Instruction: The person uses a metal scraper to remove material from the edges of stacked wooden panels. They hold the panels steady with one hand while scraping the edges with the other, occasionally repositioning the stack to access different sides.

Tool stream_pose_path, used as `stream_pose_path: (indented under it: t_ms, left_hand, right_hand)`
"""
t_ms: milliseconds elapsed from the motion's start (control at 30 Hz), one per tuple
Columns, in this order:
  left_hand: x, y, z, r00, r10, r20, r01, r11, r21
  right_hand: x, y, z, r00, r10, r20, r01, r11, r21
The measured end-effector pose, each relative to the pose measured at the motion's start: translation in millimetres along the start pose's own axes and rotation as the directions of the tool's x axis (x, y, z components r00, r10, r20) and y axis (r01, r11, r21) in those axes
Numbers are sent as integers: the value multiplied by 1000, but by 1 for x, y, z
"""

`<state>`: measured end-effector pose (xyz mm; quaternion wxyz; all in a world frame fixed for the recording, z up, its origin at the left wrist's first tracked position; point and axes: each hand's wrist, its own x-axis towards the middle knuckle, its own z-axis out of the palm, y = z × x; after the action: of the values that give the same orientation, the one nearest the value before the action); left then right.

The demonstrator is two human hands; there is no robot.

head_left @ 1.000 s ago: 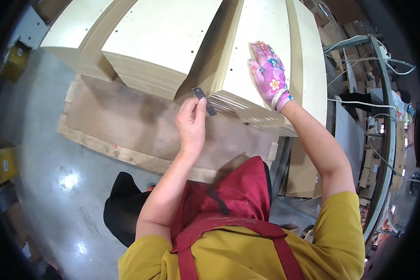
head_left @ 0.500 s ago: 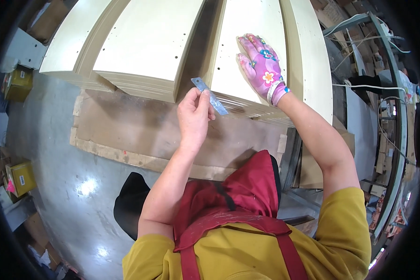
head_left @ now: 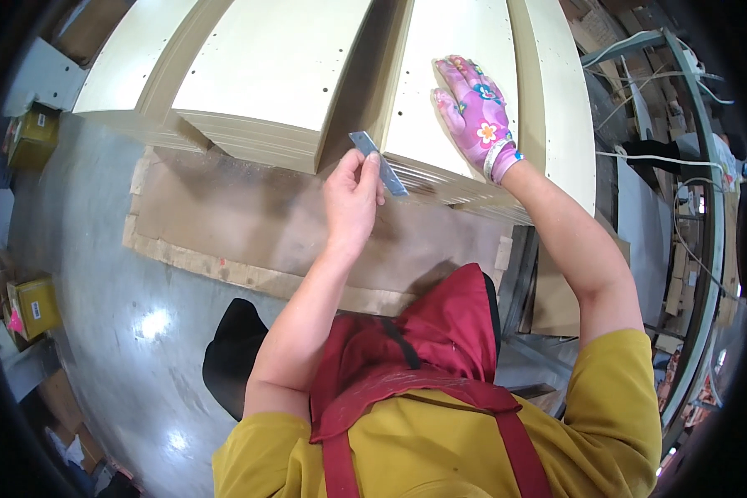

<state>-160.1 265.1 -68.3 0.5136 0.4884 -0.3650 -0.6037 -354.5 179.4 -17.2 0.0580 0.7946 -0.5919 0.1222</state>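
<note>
Bare and ungloved, my left hand (head_left: 354, 199) pinches a flat metal strip (head_left: 388, 176) between thumb and fingers. The strip is grey and slanted, held close to the near edge of a stack of cream panels (head_left: 423, 124). Whether it touches that edge I cannot tell. My right hand (head_left: 477, 116) wears a pink glove with a flower print. It rests flat on the top panel of the same stack, fingers stretched out. Small dark holes dot the panel. Left of a dark gap stands another panel stack (head_left: 266, 66).
More panel stacks stand at the far left (head_left: 129, 62) and right (head_left: 556, 108). A brown board with a pale wooden border (head_left: 224, 270) lies below them on the grey floor. A metal frame (head_left: 697, 124) with white cables rises at right; yellow boxes (head_left: 35, 307) sit at left.
The panels and my gloved hand sit slightly further right in the picture. My left hand and the metal strip have turned a little, with the strip seen more edge-on.
</note>
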Motion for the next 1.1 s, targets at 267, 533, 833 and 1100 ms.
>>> stream_pose_path:
  t_ms: [267, 533, 833, 1100]
  left_hand:
    - [-9, 1, -2, 997, 39, -73, -41, 999, -30]
    - [-4, 9, 7, 998, 54, -35, -56, 998, -39]
    - [3, -13, -7, 999, -8, 32, 10, 998, -70]
    - [-19, -81, -50, 926, -364, 103, 343, 923, 175]
  right_hand:
    - [0, -1, 1, 1000, 6, 7, -6, 1000, 21]
    - [0, 1, 1, 1000, 6, -8, -6, 1000, 17]
    - [1, -1, 0, 1000, 1, -3, -1, 1000, 16]
    - [-2, 2, 5, 999, 11, -48, -13, 1000, -26]
